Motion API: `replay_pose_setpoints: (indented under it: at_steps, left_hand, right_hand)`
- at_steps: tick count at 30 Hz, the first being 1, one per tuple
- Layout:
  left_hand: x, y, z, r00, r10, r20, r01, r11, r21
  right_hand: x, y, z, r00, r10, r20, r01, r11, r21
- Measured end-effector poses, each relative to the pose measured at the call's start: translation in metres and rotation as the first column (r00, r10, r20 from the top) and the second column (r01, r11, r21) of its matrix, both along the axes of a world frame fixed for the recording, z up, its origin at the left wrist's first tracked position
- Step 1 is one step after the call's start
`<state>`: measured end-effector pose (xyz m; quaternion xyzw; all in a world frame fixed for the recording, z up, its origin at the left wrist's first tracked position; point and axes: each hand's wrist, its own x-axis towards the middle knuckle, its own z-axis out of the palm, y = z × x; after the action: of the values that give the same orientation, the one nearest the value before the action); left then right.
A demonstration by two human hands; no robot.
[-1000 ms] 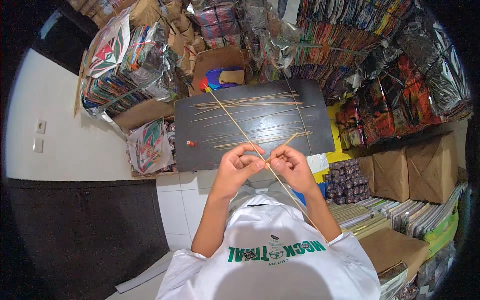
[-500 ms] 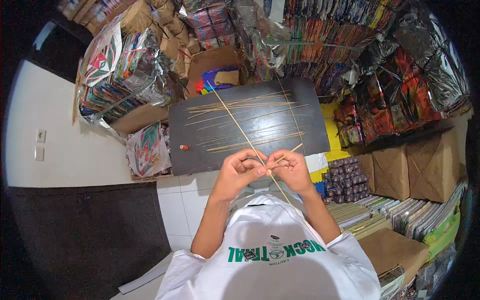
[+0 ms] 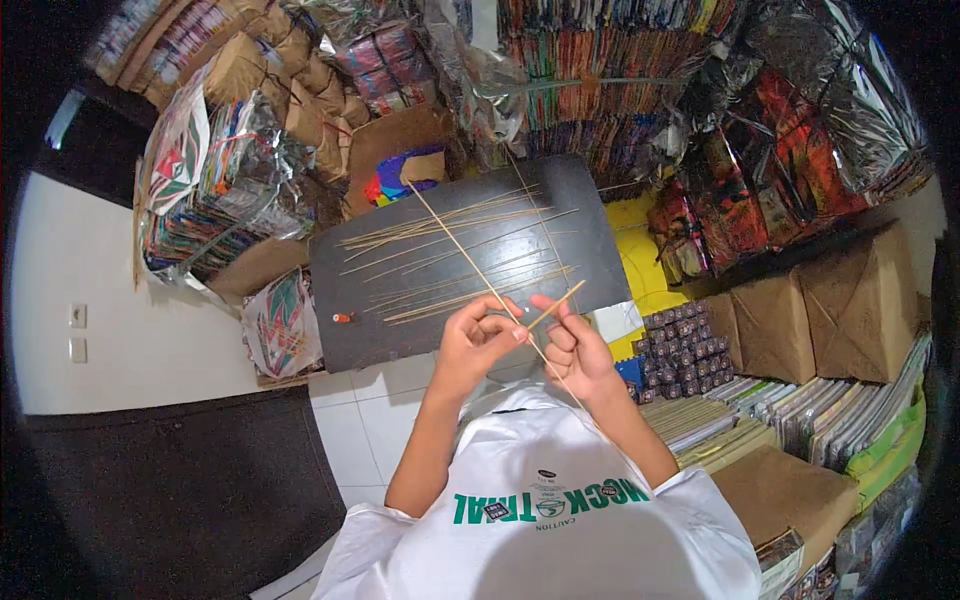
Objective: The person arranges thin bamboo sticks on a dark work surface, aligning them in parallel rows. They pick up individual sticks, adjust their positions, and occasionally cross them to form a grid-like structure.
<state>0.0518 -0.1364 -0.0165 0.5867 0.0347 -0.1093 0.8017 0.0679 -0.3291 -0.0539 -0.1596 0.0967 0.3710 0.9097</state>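
Note:
My left hand (image 3: 472, 345) is closed, pinching a long thin bamboo stick (image 3: 450, 231) where a shorter bamboo stick (image 3: 556, 306) crosses it. The long stick slants from above the table down toward my shirt. My right hand (image 3: 583, 357) is just right of the crossing, its lower fingers curled and its upper fingers beside the short stick. Whether something fine is in those curled fingers is too small to see. Beyond my hands, several loose bamboo sticks (image 3: 415, 262) lie on the dark table (image 3: 350, 345), with a small orange spool (image 3: 343, 318) near its left edge.
Stacked bundles of colourful sheets (image 3: 590, 100) stand behind the table, and more (image 3: 225, 195) at the left. Brown paper packages (image 3: 850, 315) and small dark boxes (image 3: 685, 345) are at the right. A patterned sheet (image 3: 283, 320) sits by the table's left end.
My right hand has drawn slightly away from my left at the crossing, its upper fingers now lifted. The left still pinches the sticks. The view has shifted a little, moving the table leftward.

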Motion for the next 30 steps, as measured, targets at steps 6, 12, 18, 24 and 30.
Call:
replay_pose_setpoints:
  at_steps: [6, 12, 18, 24, 30]
  left_hand:
    - [0.010, -0.027, -0.006, 1.000, 0.014, -0.024, -0.012, 0.996, 0.085]
    - [0.012, -0.040, -0.010, 0.995, -0.086, -0.057, 0.091, 0.991, 0.098]
    - [0.013, -0.051, -0.007, 0.992, -0.104, -0.073, 0.109, 0.991, 0.075]
    - [0.017, -0.040, -0.025, 0.998, -0.069, 0.003, 0.067, 0.983, 0.172]
    - [0.028, -0.024, -0.027, 0.994, -0.107, -0.031, 0.111, 0.973, 0.203]
  right_hand:
    - [0.004, 0.000, -0.017, 0.731, 0.009, 0.682, 0.453, 0.742, -0.495]
    - [0.016, -0.037, -0.020, 0.779, 0.199, 0.594, 0.213, 0.808, -0.550]
    - [0.021, -0.045, -0.031, 0.814, 0.229, 0.533, 0.121, 0.831, -0.543]
    - [0.017, -0.030, -0.031, 0.819, 0.173, 0.548, 0.328, 0.643, -0.692]
    - [0.016, -0.013, -0.032, 0.721, 0.148, 0.677, 0.530, 0.511, -0.677]
